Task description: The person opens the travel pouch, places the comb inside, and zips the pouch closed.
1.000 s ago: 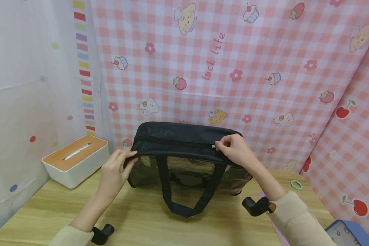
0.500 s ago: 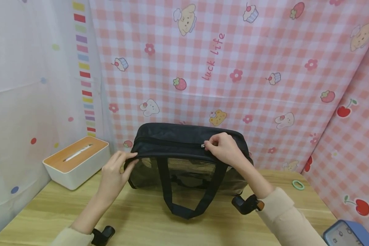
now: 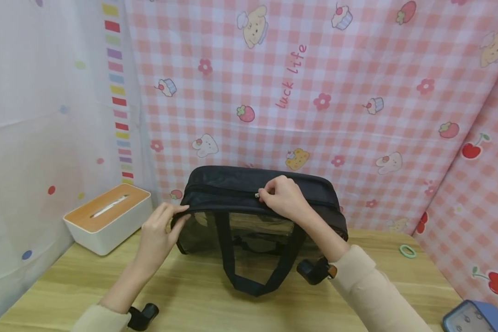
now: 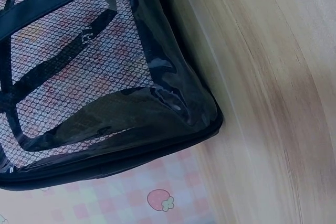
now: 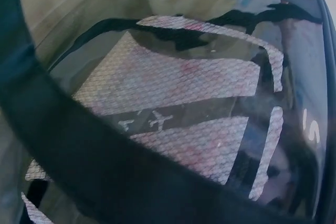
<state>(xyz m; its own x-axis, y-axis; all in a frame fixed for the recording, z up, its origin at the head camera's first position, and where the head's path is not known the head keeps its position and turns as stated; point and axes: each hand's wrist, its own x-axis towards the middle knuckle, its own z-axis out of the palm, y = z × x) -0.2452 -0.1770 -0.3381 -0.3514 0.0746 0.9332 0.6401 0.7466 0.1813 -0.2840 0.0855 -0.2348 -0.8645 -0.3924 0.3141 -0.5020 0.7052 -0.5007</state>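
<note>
A black bag (image 3: pixel 249 177) with a see-through front stands on the wooden table, its strap handle (image 3: pixel 255 288) hanging down in front. My right hand (image 3: pixel 286 198) pinches the small metal zipper pull (image 3: pixel 257 195) near the middle of the bag's top. At the top left corner, my left hand (image 3: pixel 157 233) grips the edge between thumb and fingers. The left wrist view shows the bag's clear side with mesh (image 4: pixel 79 66) behind it. In the right wrist view the dark strap (image 5: pixel 105 156) crosses the clear panel, and a fingertip shows at the top edge.
A white tissue box (image 3: pixel 108 233) with a wood-coloured lid stands at the left of the table (image 3: pixel 199 304). On the right lie a green ring (image 3: pixel 407 251) and, at the near corner, a blue-framed object (image 3: pixel 477 316). Patterned cloths hang behind and at both sides.
My right hand has moved left along the bag's top with the zipper pull, from near the right end to around the middle. My left hand keeps its grip on the corner.
</note>
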